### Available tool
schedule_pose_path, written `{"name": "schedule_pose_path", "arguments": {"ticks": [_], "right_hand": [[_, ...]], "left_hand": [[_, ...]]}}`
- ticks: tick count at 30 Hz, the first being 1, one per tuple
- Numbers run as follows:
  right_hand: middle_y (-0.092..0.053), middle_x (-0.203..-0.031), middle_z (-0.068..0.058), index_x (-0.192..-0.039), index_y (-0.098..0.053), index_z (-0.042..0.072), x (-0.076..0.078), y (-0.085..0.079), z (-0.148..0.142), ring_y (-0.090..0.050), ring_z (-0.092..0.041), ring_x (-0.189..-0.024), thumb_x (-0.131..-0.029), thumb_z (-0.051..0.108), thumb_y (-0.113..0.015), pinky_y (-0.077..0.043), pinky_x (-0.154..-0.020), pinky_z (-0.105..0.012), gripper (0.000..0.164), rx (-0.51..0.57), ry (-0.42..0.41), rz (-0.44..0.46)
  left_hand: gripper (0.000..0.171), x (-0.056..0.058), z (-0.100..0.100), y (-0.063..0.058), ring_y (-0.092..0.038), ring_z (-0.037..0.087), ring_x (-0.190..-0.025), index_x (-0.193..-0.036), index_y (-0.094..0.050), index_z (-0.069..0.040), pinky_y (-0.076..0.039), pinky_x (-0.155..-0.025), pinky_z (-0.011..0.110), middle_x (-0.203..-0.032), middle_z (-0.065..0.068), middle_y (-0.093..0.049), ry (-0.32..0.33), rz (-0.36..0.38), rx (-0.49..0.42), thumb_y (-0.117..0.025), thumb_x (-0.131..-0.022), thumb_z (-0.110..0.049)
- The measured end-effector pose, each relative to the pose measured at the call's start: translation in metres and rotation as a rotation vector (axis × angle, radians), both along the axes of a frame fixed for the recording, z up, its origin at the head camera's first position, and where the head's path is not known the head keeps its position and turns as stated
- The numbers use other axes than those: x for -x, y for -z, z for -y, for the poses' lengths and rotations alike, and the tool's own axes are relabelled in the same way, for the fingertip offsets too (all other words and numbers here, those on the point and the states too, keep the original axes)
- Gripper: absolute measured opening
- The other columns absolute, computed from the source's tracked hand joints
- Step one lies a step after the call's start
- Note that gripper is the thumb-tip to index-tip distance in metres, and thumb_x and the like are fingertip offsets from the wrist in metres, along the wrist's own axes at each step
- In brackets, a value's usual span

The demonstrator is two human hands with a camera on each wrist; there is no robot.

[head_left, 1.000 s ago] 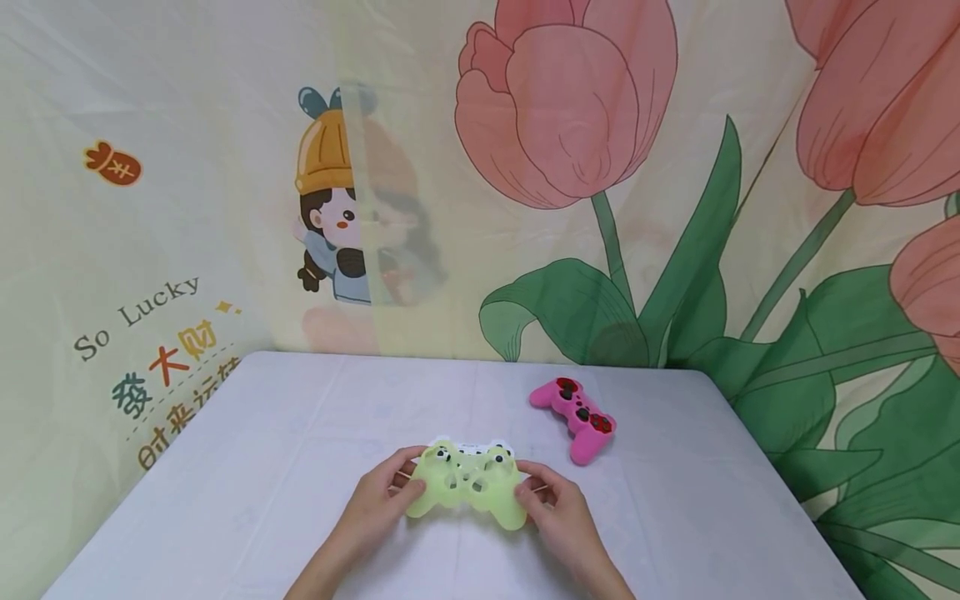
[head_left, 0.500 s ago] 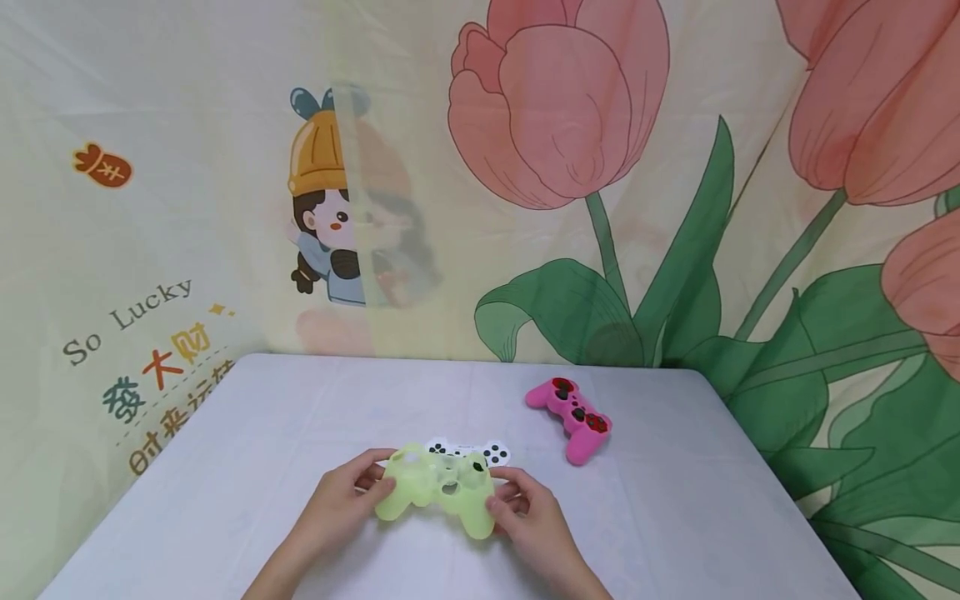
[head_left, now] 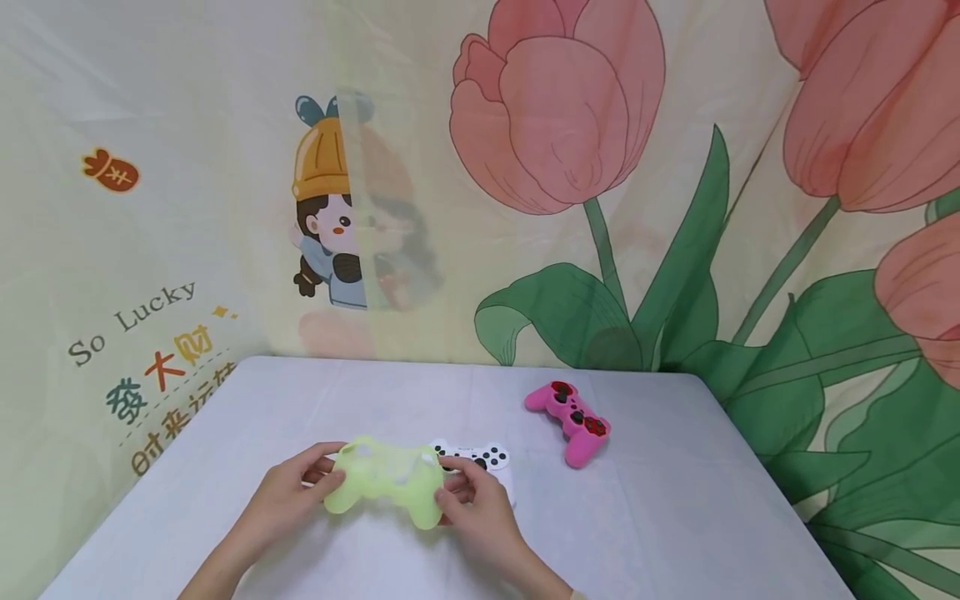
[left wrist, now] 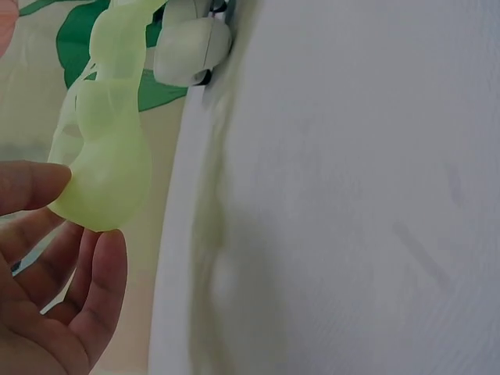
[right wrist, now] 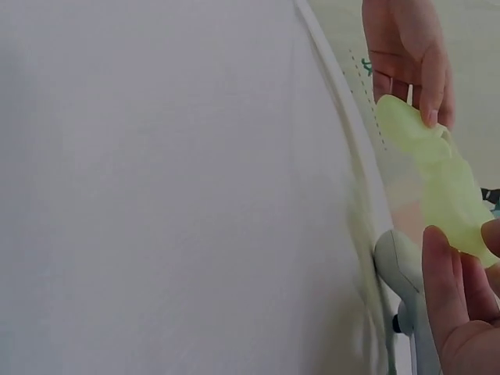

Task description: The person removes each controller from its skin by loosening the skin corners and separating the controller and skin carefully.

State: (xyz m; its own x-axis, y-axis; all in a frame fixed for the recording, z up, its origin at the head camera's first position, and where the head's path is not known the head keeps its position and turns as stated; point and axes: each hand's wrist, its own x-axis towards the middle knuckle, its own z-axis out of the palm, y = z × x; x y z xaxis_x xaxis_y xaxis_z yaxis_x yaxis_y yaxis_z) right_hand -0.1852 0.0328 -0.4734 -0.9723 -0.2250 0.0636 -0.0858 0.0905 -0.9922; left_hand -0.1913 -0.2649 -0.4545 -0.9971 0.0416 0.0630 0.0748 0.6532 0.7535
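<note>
Far L, the cream wall cloth is printed w/ an orange-red pouch motif and, lower down, "So Lucky" lettering over coloured Chinese characters.

Next, the L end of a thin yellow-green cover, gamepad-shaped w/ cut-outs, is pinched by the L hand, thumb in front, fingers curled behind; in the L wrist view the fingertips are seen close together under the grip. On the wall behind, a cartoon figure in an orange cap is half veiled by a sheer strip.

The cover is held up off the white tablecloth, btwn both hands, near the front & a bit L of centre. Its R end is pinched by the R hand, thumb on the near side; how far its rear fingers are spread can't be told, as they're partly hidden.

Just behind the R hand & partly covered by it, a white controller w/ black btns is rested on the cloth. Further R & back, a pink controller w/ red & black btns is laid at a slant, apart from both hands. Far R, the wall is filled w/ printed pink tulips & green leaves.
</note>
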Motion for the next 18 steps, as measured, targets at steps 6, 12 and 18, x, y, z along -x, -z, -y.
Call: {"name": "schedule_pose_path", "arguments": {"ticks": [6, 12, 18], "right_hand": [[-0.064, -0.096, -0.010, -0.139, -0.066, 0.002, 0.005, 0.003, 0.028, -0.069, -0.014, -0.079, -0.093, -0.005, -0.072, -0.065, -0.067, -0.034, 0.047, 0.103, -0.017, 0.024], [-0.065, -0.092, -0.006, -0.136, -0.068, 0.002, 0.006, 0.006, 0.050, -0.069, -0.013, -0.075, -0.092, -0.006, -0.072, -0.064, -0.065, -0.034, 0.045, 0.102, -0.025, 0.037], [-0.066, -0.089, -0.004, -0.134, -0.069, 0.000, 0.006, 0.010, 0.067, -0.069, -0.011, -0.070, -0.090, -0.007, -0.072, -0.064, -0.063, -0.032, 0.044, 0.114, -0.019, 0.049]], "left_hand": [[0.050, 0.002, 0.027, 0.000, -0.065, 0.012, -0.097, -0.145, -0.064, -0.016, -0.054, -0.073, 0.025, -0.113, 0.002, -0.072, -0.014, 0.048, 0.037, -0.074, -0.101, -0.038], [0.053, 0.003, 0.050, 0.001, -0.064, 0.013, -0.097, -0.146, -0.062, -0.013, -0.054, -0.072, 0.025, -0.115, 0.004, -0.070, -0.021, 0.101, 0.066, -0.073, -0.102, -0.040], [0.056, 0.002, 0.066, 0.004, -0.064, 0.011, -0.092, -0.148, -0.060, -0.011, -0.056, -0.072, 0.026, -0.113, 0.006, -0.068, -0.026, 0.152, 0.037, -0.073, -0.101, -0.039]]}}
